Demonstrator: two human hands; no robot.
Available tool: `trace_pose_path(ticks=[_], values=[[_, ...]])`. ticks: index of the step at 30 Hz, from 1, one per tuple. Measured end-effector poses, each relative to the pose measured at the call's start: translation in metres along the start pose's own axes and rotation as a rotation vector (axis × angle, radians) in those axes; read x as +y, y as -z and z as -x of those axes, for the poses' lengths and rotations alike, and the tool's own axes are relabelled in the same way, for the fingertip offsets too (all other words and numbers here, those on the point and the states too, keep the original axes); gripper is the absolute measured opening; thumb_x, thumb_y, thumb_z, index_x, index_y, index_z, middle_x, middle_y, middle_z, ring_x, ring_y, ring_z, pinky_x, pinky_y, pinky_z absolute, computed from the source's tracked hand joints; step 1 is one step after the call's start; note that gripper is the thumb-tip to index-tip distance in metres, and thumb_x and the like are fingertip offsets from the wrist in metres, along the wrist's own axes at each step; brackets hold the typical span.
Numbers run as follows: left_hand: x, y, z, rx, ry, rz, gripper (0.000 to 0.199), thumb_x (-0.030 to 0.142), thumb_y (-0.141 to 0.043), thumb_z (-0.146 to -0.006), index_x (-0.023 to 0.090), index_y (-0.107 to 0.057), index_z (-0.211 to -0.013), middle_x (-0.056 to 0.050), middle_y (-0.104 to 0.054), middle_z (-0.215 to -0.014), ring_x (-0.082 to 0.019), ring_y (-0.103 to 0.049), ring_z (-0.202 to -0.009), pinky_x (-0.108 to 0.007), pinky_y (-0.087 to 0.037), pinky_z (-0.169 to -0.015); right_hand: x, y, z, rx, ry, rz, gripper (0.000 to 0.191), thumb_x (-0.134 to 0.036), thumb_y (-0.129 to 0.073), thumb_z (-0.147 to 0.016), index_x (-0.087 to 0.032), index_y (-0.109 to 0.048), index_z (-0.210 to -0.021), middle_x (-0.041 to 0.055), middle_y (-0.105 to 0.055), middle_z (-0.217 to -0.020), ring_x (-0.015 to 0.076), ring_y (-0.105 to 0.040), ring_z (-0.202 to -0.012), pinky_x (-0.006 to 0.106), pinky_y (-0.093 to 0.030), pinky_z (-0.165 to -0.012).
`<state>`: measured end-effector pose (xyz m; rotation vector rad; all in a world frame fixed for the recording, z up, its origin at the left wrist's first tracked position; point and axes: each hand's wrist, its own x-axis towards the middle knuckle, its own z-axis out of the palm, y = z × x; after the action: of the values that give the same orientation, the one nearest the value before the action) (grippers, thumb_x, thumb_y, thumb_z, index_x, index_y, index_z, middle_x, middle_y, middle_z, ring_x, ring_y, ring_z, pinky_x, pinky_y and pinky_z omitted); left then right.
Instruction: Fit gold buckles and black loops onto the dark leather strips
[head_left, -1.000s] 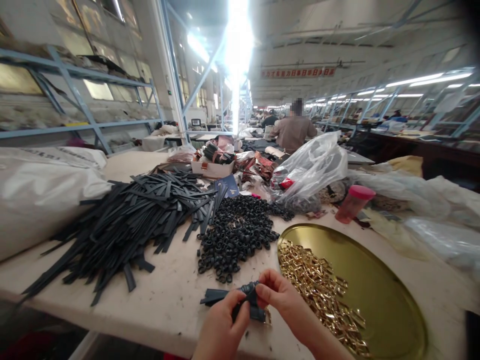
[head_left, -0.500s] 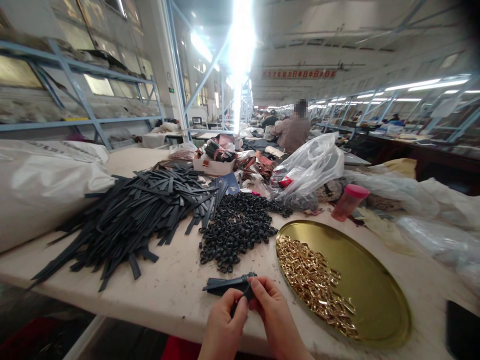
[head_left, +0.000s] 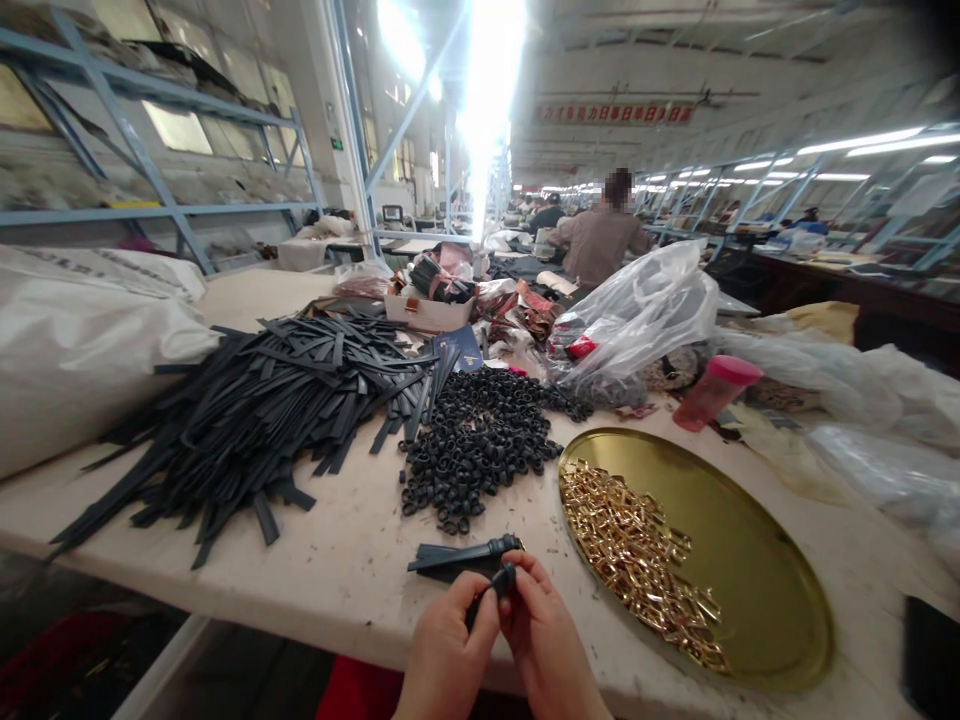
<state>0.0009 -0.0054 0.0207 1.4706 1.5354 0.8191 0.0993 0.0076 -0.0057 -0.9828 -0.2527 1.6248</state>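
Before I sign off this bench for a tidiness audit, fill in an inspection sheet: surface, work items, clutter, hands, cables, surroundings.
Surface: pale table, scattered dark specks.
Work items: black strip pile, black loop pile; gold metal pieces in an oval tray; small strip stack beyond the hands.
Clutter: clear plastic bag, pink-lidded container, blue booklet, white sack.
Hands: left hand pinches a black strip; right hand at its far end, grip partly hidden.
Cables: nothing seen on the table.
Surroundings: blue shelving; co-worker ahead, brown top.

A pink-lidded jar (head_left: 706, 398) sits near a clear plastic bag (head_left: 652, 315), blue shelving (head_left: 177, 211) behind a white sack (head_left: 82, 350).
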Motion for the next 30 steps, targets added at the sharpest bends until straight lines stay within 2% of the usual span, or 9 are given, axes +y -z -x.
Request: trace_pose_path(ticks=[3,6,9,14,17,19,23,26,30], values=[[-0.001,0.003,-0.003,-0.016,0.022,-0.016,0.024,0.031,-0.037,-0.081,0.018,-0.056,-0.074,0.0,-0.06,-0.066,-0.015,-0.054,-0.063,-0.022,-0.037,-0.06,-0.001,0.01,0.001,-0.024,0.179,0.326,0.03,-0.047,-0.063,-0.067,-0.021,-0.06,-0.083,-0.0035,-0.056,-0.057,0.0114,-0.05,-0.054,0.023,-0.044,-0.055],[-0.001,0.006,-0.006,-0.071,0.005,-0.009,0.024,0.03,-0.038,-0.081,0.018,-0.057,-0.074,0.0,-0.058,-0.065,-0.014,-0.053,-0.062,-0.021,-0.036,-0.059,-0.007,0.022,-0.001,-0.062,0.359,0.661,0.031,-0.049,-0.06,-0.07,-0.02,-0.064,-0.082,0.0014,-0.06,-0.069,0.0164,-0.053,-0.066,0.027,-0.044,-0.065],[0.0,0.007,-0.005,-0.112,-0.025,-0.011,0.024,0.028,-0.039,-0.081,0.017,-0.057,-0.07,0.001,-0.057,-0.064,-0.014,-0.052,-0.062,-0.021,-0.036,-0.059,-0.013,0.029,-0.002,-0.113,0.39,0.828,0.031,-0.049,-0.059,-0.071,-0.019,-0.065,-0.075,0.0013,-0.057,-0.066,0.016,-0.052,-0.063,0.026,-0.042,-0.06],[0.006,0.002,-0.002,-0.128,-0.041,0.051,0.026,0.029,-0.037,-0.083,0.017,-0.054,-0.068,0.0,-0.056,-0.065,-0.013,-0.052,-0.063,-0.021,-0.037,-0.061,-0.015,0.025,0.002,-0.187,0.229,0.765,0.039,-0.055,-0.055,-0.071,-0.017,-0.061,-0.064,-0.0034,-0.045,-0.05,0.0112,-0.042,-0.049,0.023,-0.035,-0.048],[0.008,0.002,0.002,-0.19,-0.057,0.174,0.018,0.024,-0.04,-0.081,0.016,-0.054,-0.09,0.0,-0.057,-0.072,-0.013,-0.052,-0.067,-0.022,-0.039,-0.064,-0.017,0.023,0.005,-0.111,0.267,0.688,0.038,-0.054,-0.06,-0.067,-0.016,-0.062,-0.072,-0.0027,-0.05,-0.054,0.0113,-0.043,-0.051,0.023,-0.036,-0.049],[0.005,0.001,0.004,-0.208,-0.037,0.245,0.025,0.019,-0.043,-0.078,0.016,-0.047,-0.102,0.0,-0.056,-0.072,-0.013,-0.052,-0.067,-0.023,-0.039,-0.064,-0.018,0.024,0.008,-0.084,0.288,0.665,0.036,-0.052,-0.062,-0.066,-0.017,-0.062,-0.075,-0.002,-0.052,-0.057,0.0116,-0.043,-0.052,0.023,-0.037,-0.05],[-0.005,-0.001,0.006,-0.157,0.056,0.37,0.022,0.021,-0.043,-0.076,0.017,-0.041,-0.098,0.002,-0.055,-0.068,-0.011,-0.05,-0.06,-0.021,-0.038,-0.055,-0.016,0.026,0.02,-0.174,0.362,0.659,0.03,-0.048,-0.058,-0.072,-0.019,-0.062,-0.077,-0.0013,-0.052,-0.061,0.0129,-0.046,-0.056,0.024,-0.038,-0.054],[-0.007,-0.001,0.01,-0.151,0.087,0.375,0.021,0.026,-0.044,-0.077,0.018,-0.038,-0.096,0.004,-0.053,-0.063,-0.009,-0.047,-0.052,-0.02,-0.034,-0.049,-0.016,0.027,0.03,-0.254,0.405,0.643,0.041,-0.053,-0.042,-0.081,-0.019,-0.064,-0.079,-0.0005,-0.049,-0.062,0.0135,-0.046,-0.059,0.026,-0.038,-0.057],[0.0,0.004,0.019,-0.151,0.053,0.262,0.025,0.031,-0.049,-0.077,0.018,-0.039,-0.095,0.005,-0.053,-0.061,-0.01,-0.049,-0.052,-0.021,-0.035,-0.053,-0.017,0.027,0.036,-0.261,0.205,0.535,0.032,-0.051,-0.058,-0.072,-0.019,-0.062,-0.073,-0.0014,-0.054,-0.061,0.0124,-0.048,-0.057,0.024,-0.037,-0.055]])
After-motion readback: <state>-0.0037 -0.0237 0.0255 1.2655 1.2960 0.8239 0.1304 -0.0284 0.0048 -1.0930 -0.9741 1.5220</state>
